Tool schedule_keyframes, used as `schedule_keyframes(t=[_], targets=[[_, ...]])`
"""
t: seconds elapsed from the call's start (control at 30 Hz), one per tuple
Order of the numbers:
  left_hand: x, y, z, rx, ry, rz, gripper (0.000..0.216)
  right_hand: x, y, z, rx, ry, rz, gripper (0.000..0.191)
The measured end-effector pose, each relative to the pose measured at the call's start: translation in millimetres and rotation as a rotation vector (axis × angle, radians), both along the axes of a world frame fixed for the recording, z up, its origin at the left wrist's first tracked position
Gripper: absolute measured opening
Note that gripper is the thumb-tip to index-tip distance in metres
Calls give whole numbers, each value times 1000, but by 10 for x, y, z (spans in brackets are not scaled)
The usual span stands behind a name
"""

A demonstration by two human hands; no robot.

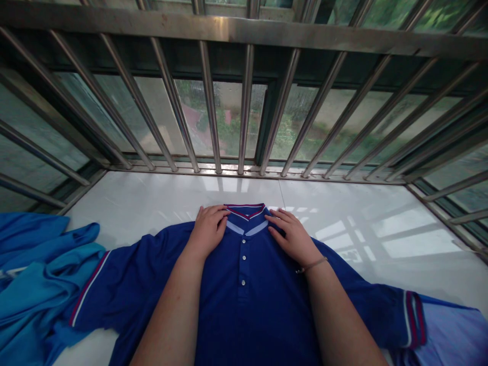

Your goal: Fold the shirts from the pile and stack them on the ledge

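Observation:
A dark blue polo shirt (244,295) lies face up on a white sill, buttons showing, its collar (247,212) pointing toward the window. My left hand (208,229) rests flat on the shirt's shoulder just left of the collar, fingers together and stretched out. My right hand (292,233) lies flat on the other shoulder, fingers slightly spread toward the collar, a thin band at the wrist. Both short sleeves, trimmed with red and white stripes, are spread outward (414,315).
A heap of lighter blue cloth (34,274) sits at the left edge. A pale blue garment (453,335) lies at the lower right. The white sill (362,223) runs to a window with metal bars (244,112) just beyond the collar.

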State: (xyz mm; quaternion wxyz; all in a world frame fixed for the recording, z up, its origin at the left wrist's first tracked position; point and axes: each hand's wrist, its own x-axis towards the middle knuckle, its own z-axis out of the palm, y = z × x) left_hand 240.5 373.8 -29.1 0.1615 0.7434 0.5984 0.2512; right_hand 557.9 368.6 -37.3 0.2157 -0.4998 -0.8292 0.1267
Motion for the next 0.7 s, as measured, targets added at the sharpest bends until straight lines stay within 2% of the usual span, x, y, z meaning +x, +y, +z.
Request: schedule_keyframes(t=[0.7], targets=[[-30, 18, -39, 15, -17, 36, 32, -12, 15, -2, 18, -17, -9, 41]])
